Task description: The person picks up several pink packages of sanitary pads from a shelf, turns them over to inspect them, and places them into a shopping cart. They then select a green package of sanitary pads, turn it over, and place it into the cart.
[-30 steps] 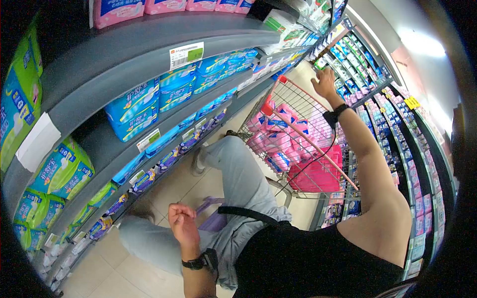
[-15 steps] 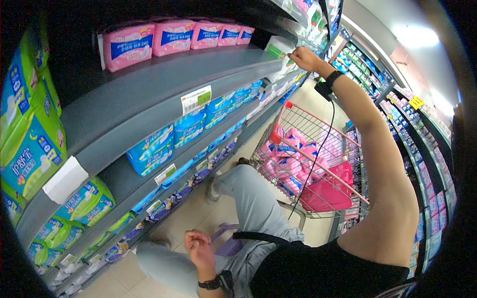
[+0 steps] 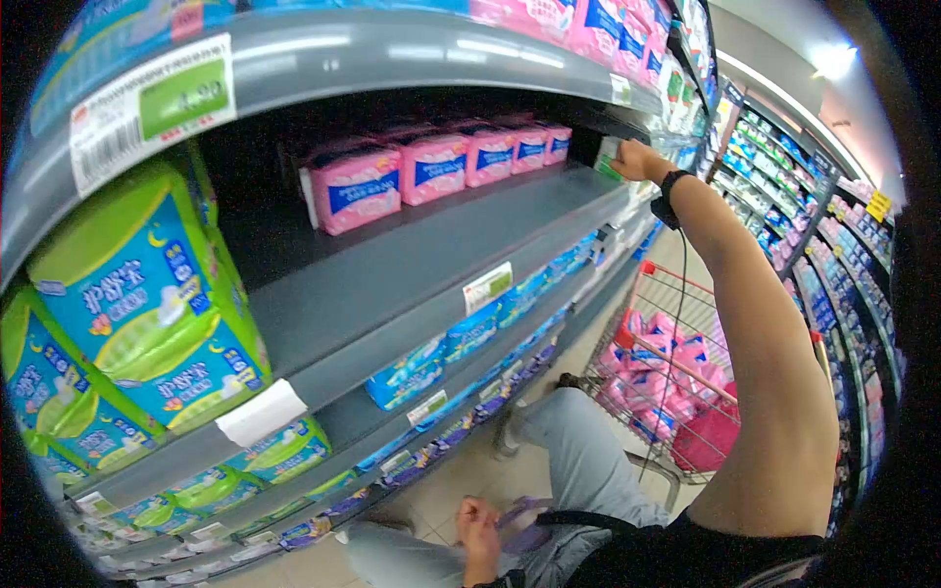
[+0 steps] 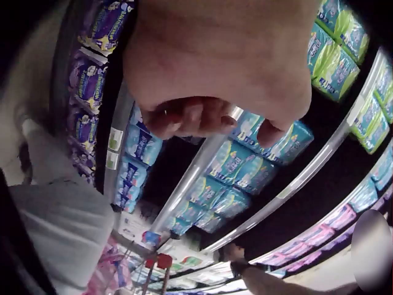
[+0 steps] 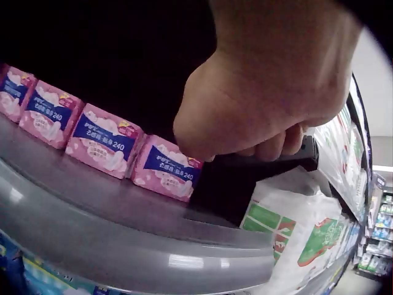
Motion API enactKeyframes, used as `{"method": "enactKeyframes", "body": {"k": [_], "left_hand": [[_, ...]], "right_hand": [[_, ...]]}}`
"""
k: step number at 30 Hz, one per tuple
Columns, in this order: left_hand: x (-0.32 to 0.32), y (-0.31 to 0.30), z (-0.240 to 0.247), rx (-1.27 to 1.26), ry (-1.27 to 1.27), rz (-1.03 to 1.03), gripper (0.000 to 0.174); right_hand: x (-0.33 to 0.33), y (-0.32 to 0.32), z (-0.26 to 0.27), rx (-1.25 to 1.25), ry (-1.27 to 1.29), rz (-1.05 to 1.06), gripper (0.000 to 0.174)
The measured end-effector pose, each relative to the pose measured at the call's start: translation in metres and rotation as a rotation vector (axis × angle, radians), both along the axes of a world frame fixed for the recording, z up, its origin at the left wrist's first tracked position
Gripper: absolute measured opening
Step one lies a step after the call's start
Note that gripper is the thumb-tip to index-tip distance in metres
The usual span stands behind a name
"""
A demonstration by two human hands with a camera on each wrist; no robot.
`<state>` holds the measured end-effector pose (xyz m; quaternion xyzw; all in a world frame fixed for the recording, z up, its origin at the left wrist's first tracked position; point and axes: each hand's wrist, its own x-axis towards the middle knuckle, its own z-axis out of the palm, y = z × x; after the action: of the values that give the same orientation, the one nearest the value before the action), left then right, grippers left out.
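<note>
A row of pink sanitary pad packs [image 3: 355,188] stands on the grey shelf [image 3: 412,250]. My right hand [image 3: 639,162] reaches to the far right end of that row. In the right wrist view, this hand [image 5: 264,104] has bent fingers right beside the endmost pink pack [image 5: 167,167]; its palm side is hidden, and I cannot tell whether it holds anything. A white-and-green package [image 5: 295,227] lies just below those fingers. Over my lap, my left hand [image 3: 478,529] hangs with loosely curled fingers, holding nothing; the left wrist view shows this hand [image 4: 221,74] before the shelves.
A wire shopping cart [image 3: 676,284] loaded with pink packs [image 3: 652,367] stands at my right. Green-and-blue pad packs [image 3: 137,284] fill the shelf's left side, and blue packs [image 3: 407,372] sit one level down. A price-tagged shelf edge [image 3: 392,64] overhangs the pink row.
My right hand has moved from out over the cart to the right end of the pink row. The view has swung up and left. The left hand stays near my lap.
</note>
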<state>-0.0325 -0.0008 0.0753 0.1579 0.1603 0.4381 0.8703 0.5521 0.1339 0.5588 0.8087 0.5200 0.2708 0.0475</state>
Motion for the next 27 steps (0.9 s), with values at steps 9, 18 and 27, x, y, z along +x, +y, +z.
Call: {"method": "enactKeyframes", "body": {"k": [9,18,27], "left_hand": [[0.02,-0.01,-0.024,0.147,0.436,-0.527,0.021],[0.044,-0.024,-0.086,0.285,0.387,-0.859,0.016],[0.056,-0.013,-0.091,0.566,0.435,-0.899,0.029]], "right_hand": [[0.011,0.024,-0.002,-0.06,0.064,-0.066,0.039],[0.031,0.08,0.002,0.041,0.052,0.056,0.09],[0.02,0.121,-0.016,-0.146,0.11,0.064,0.111]]}}
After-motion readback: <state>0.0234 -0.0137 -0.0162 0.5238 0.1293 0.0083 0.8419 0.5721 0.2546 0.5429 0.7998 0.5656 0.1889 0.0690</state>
